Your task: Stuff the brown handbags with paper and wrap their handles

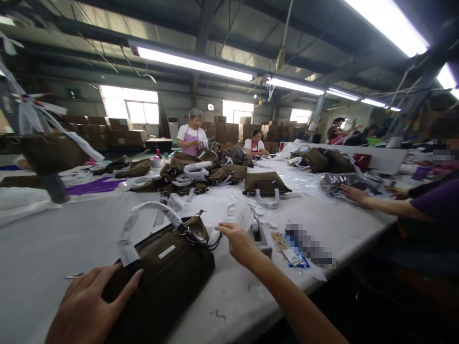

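An olive-brown handbag (172, 272) lies tilted on the white table in front of me, its handle (150, 208) wrapped in white material. My left hand (93, 291) grips the bag's left end, thumb on the near side and fingers over the top edge. Hanging hardware and a black cord (215, 242) show at its right end. Just beyond that end is my right hand (238, 241), index finger stretched toward white paper (240, 215); I see nothing held in it. A small grey tray or holder (264, 239) stands behind its wrist.
More olive bags (206, 169) are heaped at mid-table, with one separate bag (265, 184) nearer. Packets (290, 251) lie right of my forearm. A co-worker's hand (353, 193) rests on a plastic-wrapped bag (333, 181). Other people work across the table. A bag hangs at left.
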### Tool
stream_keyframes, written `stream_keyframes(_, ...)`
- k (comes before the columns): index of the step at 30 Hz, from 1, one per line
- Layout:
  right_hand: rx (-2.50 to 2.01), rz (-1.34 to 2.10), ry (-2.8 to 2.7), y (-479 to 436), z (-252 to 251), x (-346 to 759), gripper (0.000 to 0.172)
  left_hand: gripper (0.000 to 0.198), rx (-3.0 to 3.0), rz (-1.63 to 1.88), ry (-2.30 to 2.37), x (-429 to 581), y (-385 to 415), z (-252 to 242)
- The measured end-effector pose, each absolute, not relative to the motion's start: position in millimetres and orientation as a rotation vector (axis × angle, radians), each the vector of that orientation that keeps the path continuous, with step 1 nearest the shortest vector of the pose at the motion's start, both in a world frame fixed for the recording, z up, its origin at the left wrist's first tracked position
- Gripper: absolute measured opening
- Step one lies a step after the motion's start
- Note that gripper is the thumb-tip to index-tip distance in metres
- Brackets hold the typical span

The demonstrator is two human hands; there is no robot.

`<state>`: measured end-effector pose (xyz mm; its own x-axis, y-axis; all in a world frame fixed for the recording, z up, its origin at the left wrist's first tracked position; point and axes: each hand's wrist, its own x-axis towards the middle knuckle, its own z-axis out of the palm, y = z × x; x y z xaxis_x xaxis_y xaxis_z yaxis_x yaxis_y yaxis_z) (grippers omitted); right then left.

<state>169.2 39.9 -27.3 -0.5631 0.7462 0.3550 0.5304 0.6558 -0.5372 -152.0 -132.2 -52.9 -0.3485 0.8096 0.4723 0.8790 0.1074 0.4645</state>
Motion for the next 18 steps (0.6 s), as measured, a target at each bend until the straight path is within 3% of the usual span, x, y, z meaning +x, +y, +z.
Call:
stream_keyframes(2, -1.044, 0.451, -2.407, 44, -48, 169, 0.079, 0.059, -1.661, -1.002, -2.328, -158, -130, -60)
stream_keyframes(5, -1.086, 0.386, -2.515, 57, -66, 160, 0.083, 0.059, -1.578, -1.021, -2.36, -169, -125, -61)
stream_keyframes(7, -1.095, 0.34, -2.551, 65, -70, 156, 0.072, 0.054, -1.622, -1.051, -2.303, -178, -122, -52)
stream_keyframes(12, -0.974, 0.267, -2.613, 56, -66, 155, 0.022, 0.063, -1.818, -1.087, -1.869, -210, -109, -1)
stream_keyframes(18, -0.835, 0.263, -2.602, -9, -58, 147, 0.008, 0.074, -1.783, -0.761, -1.962, -228, -92, 28)
